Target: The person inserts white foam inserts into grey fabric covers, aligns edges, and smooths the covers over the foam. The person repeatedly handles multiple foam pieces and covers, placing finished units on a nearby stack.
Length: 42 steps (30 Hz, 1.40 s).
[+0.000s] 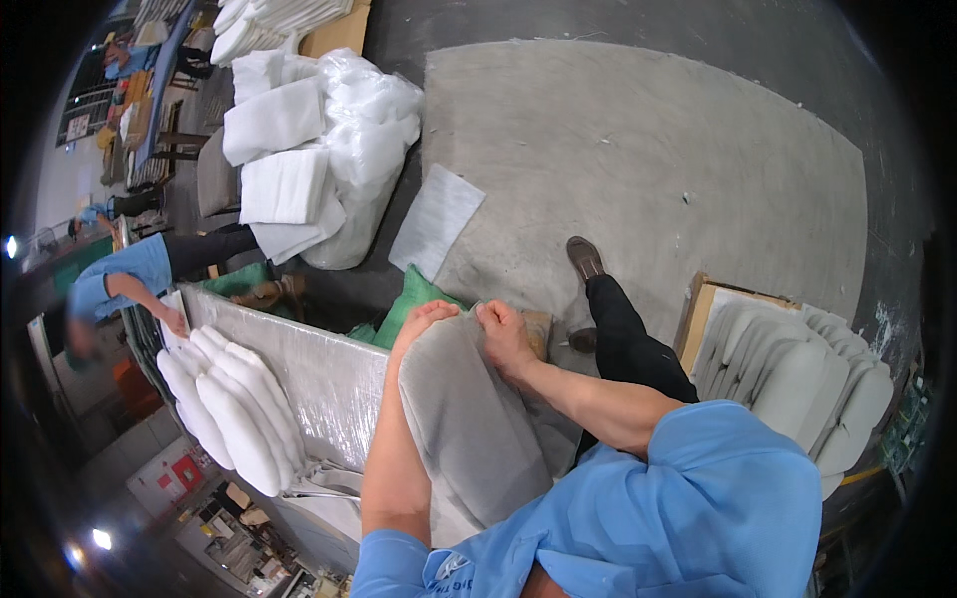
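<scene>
A grey cushion (467, 429) is held upright against the blue-shirted chest, between the two forearms. Its far end is gripped by both hands: the left hand (427, 321) is curled over the left corner with fingers closed on the fabric, and the right hand (505, 337) is closed on the right corner, just beside the left one. The two hands are nearly touching at the cushion's top edge.

Left of the left hand, a desk (329, 384) wrapped in shiny plastic film is seen, and on its left part a row of white pads (234, 404) is stacked on edge. To the right of the right hand, a dark trouser leg and brown shoe (585, 259) are stretched out on the floor, and further right a cardboard box (703, 299) filled with grey cushions (797, 384) on edge is placed.

Just beyond the hands, a green sack (414, 299) is seen. Beyond that, a grey sheet (437, 221) lies on the floor, and a heap of white foam (309, 154) is piled further left. Far left, a person in blue (125, 279) is bent over the desk.
</scene>
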Available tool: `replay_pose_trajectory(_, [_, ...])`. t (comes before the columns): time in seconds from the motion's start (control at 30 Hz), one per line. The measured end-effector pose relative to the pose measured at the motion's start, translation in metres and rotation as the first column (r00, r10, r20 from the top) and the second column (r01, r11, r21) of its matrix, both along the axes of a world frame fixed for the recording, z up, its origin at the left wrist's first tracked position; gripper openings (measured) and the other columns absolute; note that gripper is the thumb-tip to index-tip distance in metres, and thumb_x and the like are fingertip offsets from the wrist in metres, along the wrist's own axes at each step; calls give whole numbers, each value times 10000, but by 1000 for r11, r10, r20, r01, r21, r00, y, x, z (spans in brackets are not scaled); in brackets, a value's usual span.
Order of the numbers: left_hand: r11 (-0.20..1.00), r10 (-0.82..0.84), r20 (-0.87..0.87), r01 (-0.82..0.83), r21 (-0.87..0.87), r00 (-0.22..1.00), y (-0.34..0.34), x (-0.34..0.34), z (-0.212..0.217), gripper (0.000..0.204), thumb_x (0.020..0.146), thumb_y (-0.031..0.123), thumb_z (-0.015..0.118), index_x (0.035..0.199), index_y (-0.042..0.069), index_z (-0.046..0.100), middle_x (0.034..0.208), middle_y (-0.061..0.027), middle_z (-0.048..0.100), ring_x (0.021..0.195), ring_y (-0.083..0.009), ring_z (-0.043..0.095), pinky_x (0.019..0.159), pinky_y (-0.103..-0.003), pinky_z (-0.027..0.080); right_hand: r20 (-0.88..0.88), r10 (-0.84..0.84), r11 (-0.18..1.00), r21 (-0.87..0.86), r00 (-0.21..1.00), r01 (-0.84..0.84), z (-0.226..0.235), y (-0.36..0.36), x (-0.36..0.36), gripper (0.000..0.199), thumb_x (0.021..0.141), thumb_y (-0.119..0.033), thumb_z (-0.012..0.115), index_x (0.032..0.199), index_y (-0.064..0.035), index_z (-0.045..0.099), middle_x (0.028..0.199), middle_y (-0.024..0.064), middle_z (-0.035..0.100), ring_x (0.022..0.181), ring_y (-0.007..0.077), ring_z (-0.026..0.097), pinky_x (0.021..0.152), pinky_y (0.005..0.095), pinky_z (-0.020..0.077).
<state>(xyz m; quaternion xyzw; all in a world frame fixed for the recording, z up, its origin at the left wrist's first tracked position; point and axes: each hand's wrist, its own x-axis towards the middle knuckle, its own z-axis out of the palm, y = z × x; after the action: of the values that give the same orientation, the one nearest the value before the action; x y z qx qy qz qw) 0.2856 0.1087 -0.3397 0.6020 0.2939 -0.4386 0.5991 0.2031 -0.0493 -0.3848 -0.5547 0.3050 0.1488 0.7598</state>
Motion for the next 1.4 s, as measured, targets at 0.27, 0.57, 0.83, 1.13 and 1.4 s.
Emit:
replay_pose_trajectory(0.27, [961, 261, 192, -273, 36, 946, 9, -10, -53, 152, 978, 157, 735, 909, 33, 678, 859, -13, 701, 713, -83, 628, 637, -260, 511, -223, 74, 977, 212, 972, -26, -23, 10, 43, 318, 1076, -249, 603, 803, -86, 603, 730, -52, 515, 688, 82, 423, 618, 309, 381])
replay_pose_trajectory(0.57, [936, -193, 569, -25, 352, 799, 10, -50, -82, 172, 980, 193, 733, 908, 48, 675, 861, -11, 694, 762, -103, 627, 663, -288, 521, -475, 348, 911, 376, 808, -171, -46, 20, 72, 188, 1066, -197, 589, 948, -89, 688, 839, 25, 664, 719, 138, 569, 638, 353, 482])
replay_pose_trajectory(0.83, [899, 54, 270, -164, 406, 961, -54, -32, -44, 202, 982, 200, 679, 871, 32, 672, 777, -19, 671, 721, -124, 602, 693, -327, 507, -527, 397, 814, 581, 751, -22, -38, -39, 38, 368, 1069, -450, 599, 1053, -97, 706, 941, 39, 723, 788, 183, 689, 704, 374, 562])
replay_pose_trajectory(1.13, [851, 21, 390, -221, 476, 921, -82, -59, -62, 223, 959, 164, 646, 824, -13, 659, 736, -54, 659, 696, -120, 551, 662, -325, 480, -502, 427, 718, 693, 752, 55, -60, -55, 21, 322, 1066, -436, 605, 1007, -135, 704, 855, 7, 706, 720, 145, 669, 668, 333, 555])
replay_pose_trajectory(1.4, [829, 145, 312, -288, 480, 939, -84, -49, -55, 215, 910, 163, 639, 794, -18, 624, 702, -91, 645, 679, -164, 562, 666, -357, 484, -348, 483, 758, 625, 804, -185, -137, -53, -11, 193, 1025, -263, 609, 1051, -103, 715, 929, 37, 719, 811, 182, 703, 735, 364, 589])
